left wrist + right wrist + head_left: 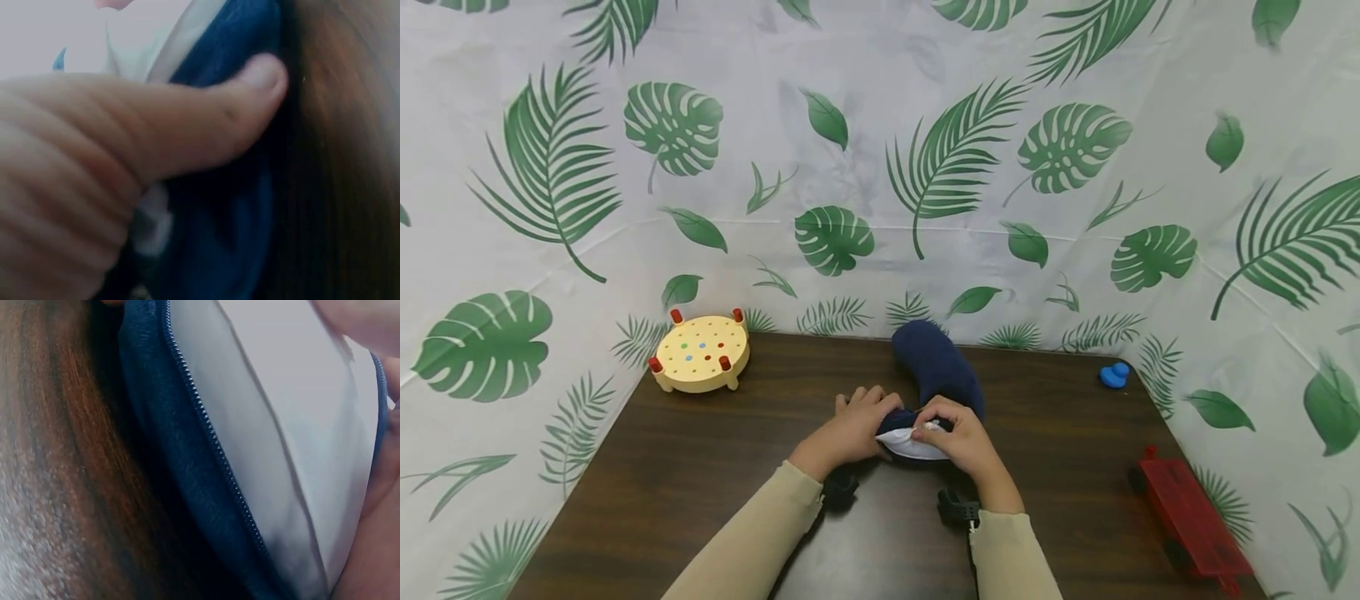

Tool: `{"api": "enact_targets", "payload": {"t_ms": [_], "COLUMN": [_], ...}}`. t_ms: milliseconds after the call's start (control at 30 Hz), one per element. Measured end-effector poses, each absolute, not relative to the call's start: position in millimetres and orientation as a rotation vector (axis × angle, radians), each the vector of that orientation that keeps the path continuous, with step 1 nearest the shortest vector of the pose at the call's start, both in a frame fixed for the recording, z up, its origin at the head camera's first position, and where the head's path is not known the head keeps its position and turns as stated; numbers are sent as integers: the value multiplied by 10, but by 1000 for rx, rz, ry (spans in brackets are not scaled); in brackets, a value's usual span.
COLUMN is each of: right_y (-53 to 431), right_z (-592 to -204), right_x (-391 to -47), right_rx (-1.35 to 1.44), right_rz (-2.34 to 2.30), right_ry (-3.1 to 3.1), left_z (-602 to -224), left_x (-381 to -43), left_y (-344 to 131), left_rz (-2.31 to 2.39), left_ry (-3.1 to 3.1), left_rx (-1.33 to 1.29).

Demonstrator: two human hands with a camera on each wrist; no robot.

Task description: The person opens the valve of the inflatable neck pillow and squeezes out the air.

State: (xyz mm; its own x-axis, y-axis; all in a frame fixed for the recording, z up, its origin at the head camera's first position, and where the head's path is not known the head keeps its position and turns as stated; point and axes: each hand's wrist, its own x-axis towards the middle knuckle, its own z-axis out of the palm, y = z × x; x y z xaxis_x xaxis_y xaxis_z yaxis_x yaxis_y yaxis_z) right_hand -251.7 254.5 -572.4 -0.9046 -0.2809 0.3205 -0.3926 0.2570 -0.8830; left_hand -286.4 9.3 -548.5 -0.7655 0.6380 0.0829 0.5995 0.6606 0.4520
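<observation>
A navy blue neck pillow (942, 371) lies curved on the table, its zipped cover open at the near end. White inner fabric (908, 445) shows in the gap, and the zipper teeth (212, 434) run along the opening in the right wrist view. My left hand (855, 423) grips the left side of the opening; its thumb (206, 122) lies across the navy cover in the left wrist view. With bent fingers, my right hand (964, 442) pinches at the white fabric and cover edge on the right. The fingertips' exact hold is partly hidden.
A round yellow pegboard stool toy (703, 354) with red pegs stands at the table's back left. A small blue knobbed piece (1114, 375) sits at the back right. Along the right edge lies a red wheeled toy (1195, 517). Leaf-print cloth (760, 275) hangs around the dark wooden table (700, 467).
</observation>
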Motion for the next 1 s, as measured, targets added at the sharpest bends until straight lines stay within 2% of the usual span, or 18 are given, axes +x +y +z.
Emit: {"api": "enact_targets", "payload": {"t_ms": [467,767,1000], "right_y": [2572,2570,2587], "right_z": [-5636,-5560,-5482], "right_x": [-2468,-2462,-2456], "right_rx": [1013,981,806], "right_rz": [2035,1955,1796], "right_ry": [-2506,-2389,-2370], "left_z": [-5379,-5403,-5377], "left_x": [-2820,-2825,-2791], "left_y": [66,123,192], "left_rz": [503,492,498], "left_ry": [2838,2966,3089], "left_rx": [1145,995,820]}}
